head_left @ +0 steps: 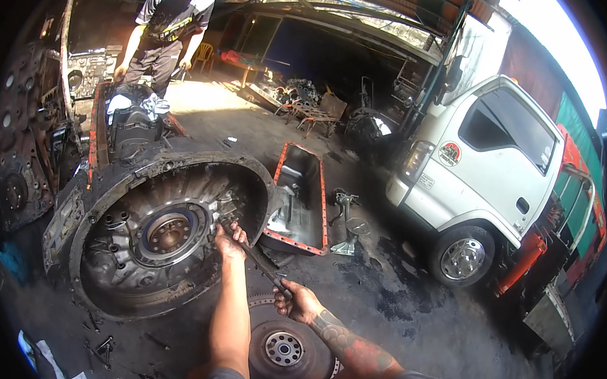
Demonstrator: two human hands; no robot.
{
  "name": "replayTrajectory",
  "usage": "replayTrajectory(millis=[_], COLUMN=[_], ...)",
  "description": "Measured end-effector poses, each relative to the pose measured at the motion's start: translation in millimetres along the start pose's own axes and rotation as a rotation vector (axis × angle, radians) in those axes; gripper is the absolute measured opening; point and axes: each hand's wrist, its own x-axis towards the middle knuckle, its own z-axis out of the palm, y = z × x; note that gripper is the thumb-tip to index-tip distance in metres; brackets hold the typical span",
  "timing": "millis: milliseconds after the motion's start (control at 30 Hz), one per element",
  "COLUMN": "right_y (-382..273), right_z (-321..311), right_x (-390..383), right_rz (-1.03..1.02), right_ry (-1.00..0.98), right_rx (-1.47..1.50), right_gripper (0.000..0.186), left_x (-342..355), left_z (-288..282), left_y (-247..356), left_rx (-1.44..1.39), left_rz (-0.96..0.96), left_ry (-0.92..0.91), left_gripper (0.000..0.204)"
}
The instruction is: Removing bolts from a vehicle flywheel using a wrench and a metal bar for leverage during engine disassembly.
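Observation:
My right hand is closed round the lower end of a long dark wrench. At its upper end my left hand has curled fingers, inside the right side of a big round flywheel housing. The wrench's head is hidden by that hand, and I cannot tell what it sits on. Left of my left hand is the round crankshaft end, ringed with bolt holes. Below my hands, a flywheel with a toothed rim lies on the floor, partly covered by my forearms.
An oil pan with an orange-red edge stands right of the housing. Beside it is a metal part with a round plate. Loose bolts lie at lower left. A white truck is parked at right. Another person stands behind the engine.

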Motion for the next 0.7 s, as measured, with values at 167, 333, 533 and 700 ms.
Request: replayTrajectory(millis=[167,333,533,700], right_y=[-2.6,8.0,18.0,-1.1], right_z=[10.5,7.9,7.5,-7.4], right_x=[2.2,7.7,10.1,3.9], right_rz=[-0.192,-0.618,-0.567,-0.092], right_ry=[0.258,0.537,0.401,0.168], right_rx=[-0.396,-1.203,-0.804,-0.148], right_gripper=[0.026,0.024,0.021,0.036], left_x=[-11.9,-18.1,-11.6,-13.6], left_z=[30.5,50.2,23.6,7.0], left_y=[-4.7,-5.7,3.0,-12.2], left_rx=[0.305,0.408,0.376,0.004], left_rz=[0.085,0.079,0.114,-0.031], left_ry=[0.333,0.452,0.343,-0.092], left_gripper=[0.039,0.032,0.031,0.05])
